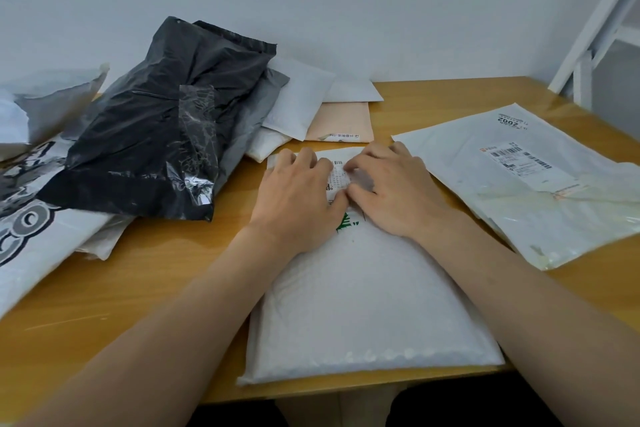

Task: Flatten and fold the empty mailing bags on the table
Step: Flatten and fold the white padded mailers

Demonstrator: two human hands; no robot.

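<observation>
A white padded mailing bag (367,305) lies lengthwise in front of me on the wooden table (121,288), its near end at the table's front edge. A shipping label and a green print show on its far half. My left hand (298,198) and my right hand (391,191) press side by side on that far half, palms down, fingers spread over the label. Neither hand grips anything.
A crumpled black bag (156,135) tops a pile of white and grey bags at the left. Small white and peach envelopes (341,121) lie behind my hands. Flattened white bags with barcode labels (519,180) lie at the right. A white frame (595,28) stands at the far right.
</observation>
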